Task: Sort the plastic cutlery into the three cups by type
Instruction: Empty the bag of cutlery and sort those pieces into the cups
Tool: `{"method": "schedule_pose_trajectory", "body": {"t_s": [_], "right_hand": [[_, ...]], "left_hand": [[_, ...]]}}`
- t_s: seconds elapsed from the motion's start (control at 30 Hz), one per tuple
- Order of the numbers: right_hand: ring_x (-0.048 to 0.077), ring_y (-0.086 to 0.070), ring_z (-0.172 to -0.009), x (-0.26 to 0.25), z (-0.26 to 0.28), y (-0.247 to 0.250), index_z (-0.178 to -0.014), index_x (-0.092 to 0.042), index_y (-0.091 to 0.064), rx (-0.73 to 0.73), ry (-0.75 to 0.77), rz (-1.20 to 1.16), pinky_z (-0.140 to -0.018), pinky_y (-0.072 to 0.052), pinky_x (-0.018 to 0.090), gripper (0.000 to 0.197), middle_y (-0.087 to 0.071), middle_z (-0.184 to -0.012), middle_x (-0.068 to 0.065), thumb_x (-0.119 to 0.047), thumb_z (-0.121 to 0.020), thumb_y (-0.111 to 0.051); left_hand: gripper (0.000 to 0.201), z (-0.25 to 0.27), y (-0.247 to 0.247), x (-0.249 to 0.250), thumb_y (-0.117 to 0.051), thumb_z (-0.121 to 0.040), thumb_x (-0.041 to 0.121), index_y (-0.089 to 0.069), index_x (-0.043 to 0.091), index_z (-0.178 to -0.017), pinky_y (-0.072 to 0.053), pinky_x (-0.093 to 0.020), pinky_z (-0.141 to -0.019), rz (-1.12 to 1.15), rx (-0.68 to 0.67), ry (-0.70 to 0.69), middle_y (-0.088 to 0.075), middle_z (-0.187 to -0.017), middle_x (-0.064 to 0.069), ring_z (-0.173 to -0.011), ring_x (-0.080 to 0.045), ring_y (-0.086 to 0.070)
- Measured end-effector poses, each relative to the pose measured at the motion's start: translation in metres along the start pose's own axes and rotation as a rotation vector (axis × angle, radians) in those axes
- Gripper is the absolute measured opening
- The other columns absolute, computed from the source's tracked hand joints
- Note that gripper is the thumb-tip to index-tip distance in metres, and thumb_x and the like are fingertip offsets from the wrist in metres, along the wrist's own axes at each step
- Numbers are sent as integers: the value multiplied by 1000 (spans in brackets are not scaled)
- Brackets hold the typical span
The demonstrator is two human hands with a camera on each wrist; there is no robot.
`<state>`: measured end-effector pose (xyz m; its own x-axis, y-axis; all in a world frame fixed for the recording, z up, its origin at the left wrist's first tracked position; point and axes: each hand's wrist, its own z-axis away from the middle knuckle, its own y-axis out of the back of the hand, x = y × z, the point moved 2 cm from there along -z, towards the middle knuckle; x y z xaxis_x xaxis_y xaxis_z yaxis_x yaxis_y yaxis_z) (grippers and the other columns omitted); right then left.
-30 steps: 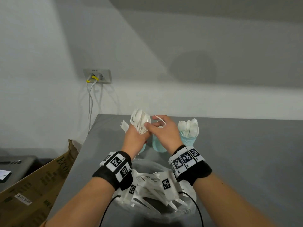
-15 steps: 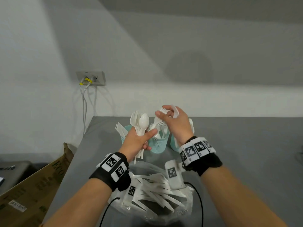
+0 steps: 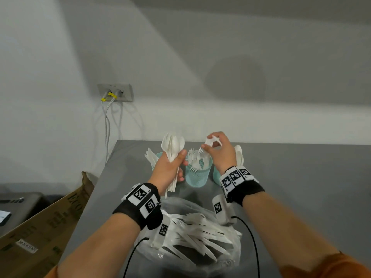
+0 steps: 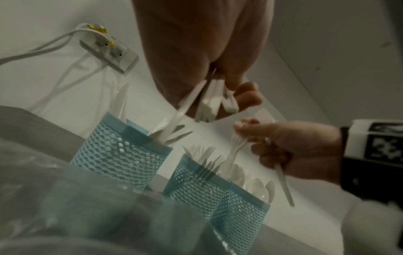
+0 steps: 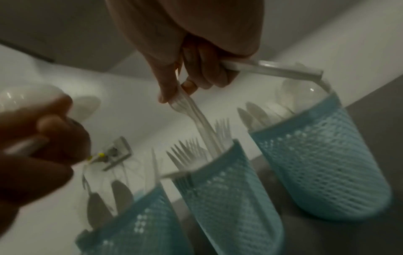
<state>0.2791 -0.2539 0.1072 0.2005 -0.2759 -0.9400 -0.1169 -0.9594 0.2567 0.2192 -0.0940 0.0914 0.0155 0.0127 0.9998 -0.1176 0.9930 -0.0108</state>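
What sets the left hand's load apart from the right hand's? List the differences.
The left hand grips a thick bundle of spoons, bowls up; the right hand pinches a few forks, tines up. The spoons are held beside the middle cup; the forks hang over it. Both loads are white plastic.

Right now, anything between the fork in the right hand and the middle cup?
Nothing visible. The right hand pinches the fork directly above the middle cup, tines up. The cup already holds forks, but its opening isn't blocked.
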Motion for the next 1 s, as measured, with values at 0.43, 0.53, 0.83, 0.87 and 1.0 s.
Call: {"method": "schedule_pose_trajectory", "body": {"t_s": [0.43, 0.53, 0.83, 0.87, 1.0], "right_hand": [[5, -40, -105, -25, -25, 0, -128, -26, -53, -1, 199, 92, -100, -27, 20, 35, -42, -115, 4, -26, -103, -29], [12, -48, -93, -3, -26, -6, -130, -32, -49, -67, 173, 124, -98, -42, 38, 35, -51, -115, 8, -27, -103, -29], [10, -45, -102, 16, -9, -7, -124, -23, -55, -149, -131, 260, -94, -34, 22, 38, -36, -120, 2, -33, -88, -61], [8, -47, -99, 8, -7, -6, -115, -22, -59, -105, -80, 221, -93, -35, 22, 28, -39, -117, 1, -30, -88, -61], [0, -50, -70, -32, 11, -13, -81, -22, -67, -138, 90, 26, -74, -41, 20, 7, -60, -86, -7, -19, -87, -63]], "left_hand": [[17, -9, 1, -2, -56, -93, 19, -42, 17, -83, -28, -18, -38, -31, -37, 35, -34, -55, 4, -41, -7, -31], [13, -8, 1, -3, -55, -92, 13, -43, 17, -97, -31, -18, -41, -2, -36, 81, -36, -60, 3, -42, -5, -33], [17, -8, -2, -10, -50, -95, 13, -40, 17, -108, -39, -26, -47, 40, -61, 99, -38, -62, -2, -44, -10, -38], [17, -8, -3, -11, -50, -95, 14, -39, 17, -108, -40, -26, -47, 23, -56, 91, -38, -62, -2, -44, -10, -38], [17, -8, -7, -11, -49, -97, 16, -37, 17, -109, -39, -21, -43, -14, -34, 45, -39, -63, 0, -45, -7, -39]]}}
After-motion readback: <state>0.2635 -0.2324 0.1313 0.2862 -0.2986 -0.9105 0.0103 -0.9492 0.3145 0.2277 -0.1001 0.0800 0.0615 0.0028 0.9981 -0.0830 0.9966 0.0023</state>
